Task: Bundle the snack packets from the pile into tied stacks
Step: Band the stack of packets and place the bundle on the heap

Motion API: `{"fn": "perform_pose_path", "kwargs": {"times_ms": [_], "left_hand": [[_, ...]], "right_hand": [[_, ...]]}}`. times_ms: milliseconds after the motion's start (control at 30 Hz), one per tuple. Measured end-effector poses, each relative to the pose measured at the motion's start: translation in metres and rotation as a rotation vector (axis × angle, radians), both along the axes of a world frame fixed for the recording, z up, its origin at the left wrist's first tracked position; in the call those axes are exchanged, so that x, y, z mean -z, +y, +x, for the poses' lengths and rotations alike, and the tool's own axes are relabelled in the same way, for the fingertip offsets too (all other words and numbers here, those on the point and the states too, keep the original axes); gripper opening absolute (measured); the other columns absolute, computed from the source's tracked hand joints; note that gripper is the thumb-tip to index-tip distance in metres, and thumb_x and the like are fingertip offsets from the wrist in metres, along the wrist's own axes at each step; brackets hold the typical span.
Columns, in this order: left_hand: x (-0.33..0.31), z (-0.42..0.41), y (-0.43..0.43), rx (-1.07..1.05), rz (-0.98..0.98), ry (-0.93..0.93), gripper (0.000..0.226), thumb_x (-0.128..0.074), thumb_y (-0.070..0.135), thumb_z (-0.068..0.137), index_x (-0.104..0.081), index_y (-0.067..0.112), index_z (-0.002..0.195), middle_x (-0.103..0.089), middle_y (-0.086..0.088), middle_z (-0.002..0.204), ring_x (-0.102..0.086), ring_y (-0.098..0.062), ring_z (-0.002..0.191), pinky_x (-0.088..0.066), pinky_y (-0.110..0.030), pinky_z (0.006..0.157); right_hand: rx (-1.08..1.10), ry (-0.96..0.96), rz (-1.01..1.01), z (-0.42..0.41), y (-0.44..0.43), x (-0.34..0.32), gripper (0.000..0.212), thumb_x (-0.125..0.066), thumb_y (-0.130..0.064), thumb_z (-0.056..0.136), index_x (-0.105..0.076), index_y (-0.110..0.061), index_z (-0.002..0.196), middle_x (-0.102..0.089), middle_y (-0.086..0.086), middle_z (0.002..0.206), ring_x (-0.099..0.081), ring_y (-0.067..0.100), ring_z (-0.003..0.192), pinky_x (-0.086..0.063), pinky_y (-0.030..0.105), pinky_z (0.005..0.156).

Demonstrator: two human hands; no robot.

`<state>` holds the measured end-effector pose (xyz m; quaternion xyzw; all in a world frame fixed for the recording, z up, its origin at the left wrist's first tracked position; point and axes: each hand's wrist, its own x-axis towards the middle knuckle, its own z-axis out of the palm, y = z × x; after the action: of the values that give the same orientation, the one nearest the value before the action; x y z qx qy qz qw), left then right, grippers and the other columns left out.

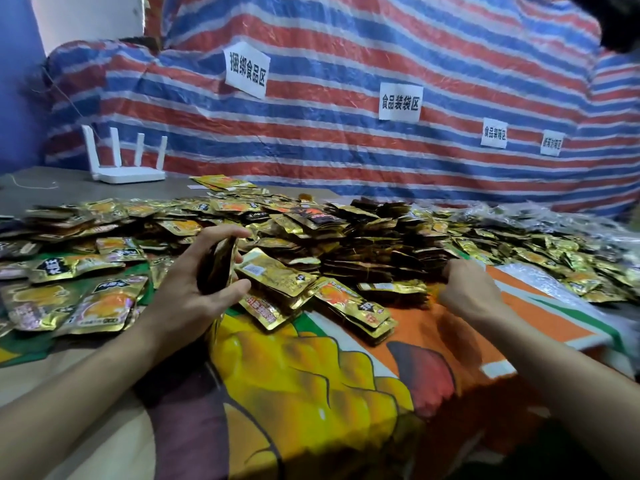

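Note:
A wide pile of gold and black snack packets (346, 233) covers the table from left to right. My left hand (194, 285) grips a small upright stack of packets (218, 265) between thumb and fingers, just in front of the pile. My right hand (467, 289) reaches into the pile's right side with its fingers curled down among the packets; what it holds is hidden. Between my hands lie loose gold packets (277, 275) and a short flat stack (356, 306).
A colourful printed sheet (311, 375) covers the table in front of me. A white router (128, 157) stands at the back left. A red, white and blue striped tarp (346, 98) with paper labels hangs behind the pile. Clear plastic bags (571, 220) lie at the far right.

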<state>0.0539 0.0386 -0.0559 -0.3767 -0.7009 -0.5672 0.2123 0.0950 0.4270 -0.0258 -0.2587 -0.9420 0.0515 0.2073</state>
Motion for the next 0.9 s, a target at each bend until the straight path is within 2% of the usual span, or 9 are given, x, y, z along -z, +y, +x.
{"fn": "perform_pose_path", "kwargs": {"times_ms": [100,200,267,467,633,700,800,900], "left_hand": [[0.001,-0.001,-0.001,0.011,-0.013,-0.01,0.055,-0.072,0.018,0.076,-0.056,0.037,0.125,-0.06,-0.005,0.101,-0.064,-0.013,0.088,-0.051,-0.014,0.079],[0.002,-0.001,-0.001,0.02,-0.022,-0.024,0.055,-0.072,0.018,0.076,-0.056,0.037,0.125,-0.062,0.0,0.105,-0.064,-0.011,0.095,-0.05,-0.012,0.082],[0.003,-0.002,-0.001,0.033,-0.026,-0.037,0.054,-0.072,0.019,0.076,-0.058,0.04,0.124,-0.063,0.013,0.103,-0.064,-0.008,0.099,-0.049,-0.012,0.083],[0.002,-0.002,-0.001,0.046,-0.008,-0.045,0.055,-0.071,0.018,0.076,-0.059,0.048,0.12,-0.063,0.015,0.102,-0.064,-0.01,0.1,-0.053,-0.018,0.085],[0.002,-0.002,-0.004,0.033,-0.001,-0.072,0.057,-0.072,0.018,0.076,-0.059,0.051,0.12,-0.062,0.003,0.099,-0.064,-0.028,0.092,-0.054,-0.039,0.086],[0.001,-0.001,-0.004,0.032,0.009,-0.071,0.057,-0.071,0.016,0.076,-0.059,0.051,0.12,-0.062,0.002,0.098,-0.064,-0.029,0.088,-0.054,-0.041,0.083],[0.0,-0.002,-0.004,0.035,0.03,-0.073,0.058,-0.07,0.013,0.077,-0.059,0.049,0.121,-0.062,0.003,0.097,-0.063,-0.031,0.082,-0.053,-0.042,0.076],[0.0,-0.006,-0.007,0.05,0.09,-0.13,0.061,-0.068,0.009,0.074,-0.059,0.039,0.126,-0.061,-0.002,0.097,-0.061,-0.038,0.083,-0.053,-0.056,0.079]], "right_hand": [[0.049,-0.066,0.065,0.003,0.019,0.008,0.022,-0.056,0.002,0.083,-0.044,-0.011,0.07,-0.058,0.024,0.109,-0.053,0.035,0.08,-0.038,0.037,0.062],[0.06,-0.053,0.084,0.004,0.029,0.011,0.024,-0.056,0.005,0.084,-0.045,-0.011,0.069,-0.056,0.015,0.081,-0.052,0.033,0.072,-0.042,0.038,0.062],[0.062,-0.038,0.075,0.003,0.03,0.009,0.021,-0.055,0.008,0.082,-0.049,-0.007,0.068,-0.054,0.014,0.074,-0.054,0.034,0.07,-0.042,0.038,0.06],[0.062,0.045,-0.044,0.0,0.034,-0.011,0.01,-0.064,0.004,0.084,-0.074,0.001,0.084,-0.069,0.023,0.085,-0.065,0.04,0.083,-0.056,0.042,0.071],[0.088,0.126,-0.179,-0.003,0.037,-0.033,0.007,-0.071,0.002,0.081,-0.072,0.007,0.084,-0.069,0.023,0.075,-0.066,0.034,0.071,-0.053,0.037,0.063],[0.088,0.145,-0.184,-0.002,0.035,-0.04,0.008,-0.07,0.001,0.081,-0.072,0.008,0.082,-0.068,0.023,0.074,-0.065,0.034,0.071,-0.05,0.036,0.059],[0.064,0.191,-0.189,0.001,0.028,-0.05,0.01,-0.065,0.002,0.081,-0.071,0.009,0.078,-0.068,0.024,0.073,-0.065,0.037,0.07,-0.054,0.038,0.061],[-0.028,0.244,-0.191,0.001,0.011,-0.057,0.018,-0.064,-0.004,0.088,-0.071,-0.002,0.071,-0.068,0.02,0.075,-0.065,0.036,0.073,-0.058,0.044,0.07]]}}
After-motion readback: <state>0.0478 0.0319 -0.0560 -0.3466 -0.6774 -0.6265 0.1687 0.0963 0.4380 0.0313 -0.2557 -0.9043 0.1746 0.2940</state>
